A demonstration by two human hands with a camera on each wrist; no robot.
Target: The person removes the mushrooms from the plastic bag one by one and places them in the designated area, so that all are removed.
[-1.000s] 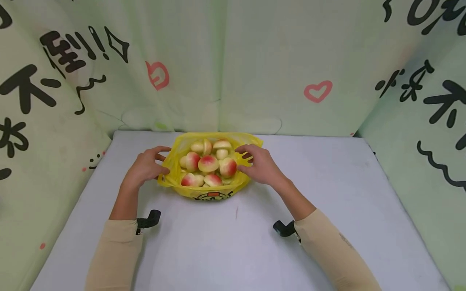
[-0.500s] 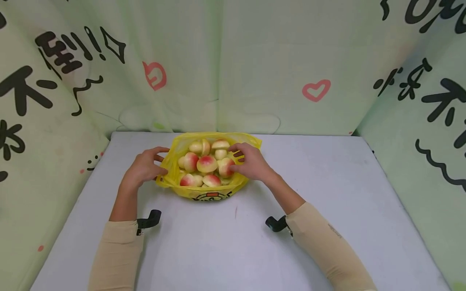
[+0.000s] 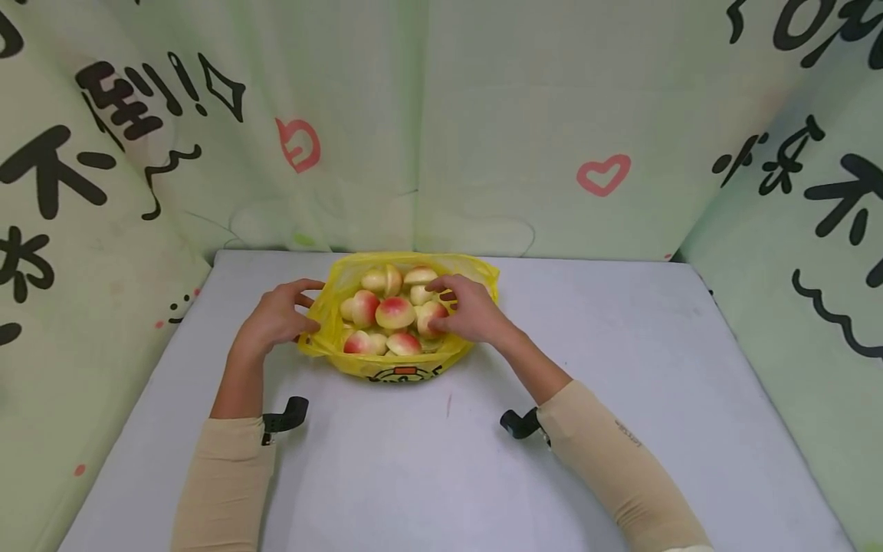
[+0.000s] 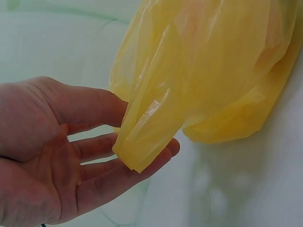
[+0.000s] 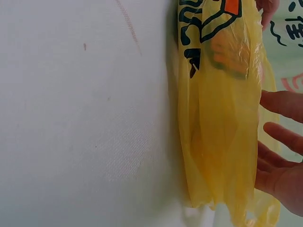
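Note:
A yellow plastic bag (image 3: 317, 330) with a black printed design sits near the back of the table, its mouth spread wide. Several mushroom-shaped pieces (image 3: 395, 313) with cream bodies and red-blushed caps lie inside. My left hand (image 3: 279, 313) holds the bag's left edge, the loose corner hanging between thumb and fingers; in the left wrist view the thumb tip is hidden behind the film. My right hand (image 3: 469, 308) reaches over the right rim, thumb and fingers around the rightmost mushroom (image 3: 429, 316). The right wrist view shows its fingertips (image 5: 274, 101) partly behind the yellow film.
The white table (image 3: 448, 475) carries a faint reddish streak in front of the bag. A pale green curtain (image 3: 497, 138) with black characters and red hearts stands behind and on both sides. Black wrist cameras (image 3: 522, 423) stick out inward from the sleeves.
My right hand has moved left, further into the bag, and its thumb and fingers now surround the rightmost mushroom. The left hand and the bag stay nearly where they were.

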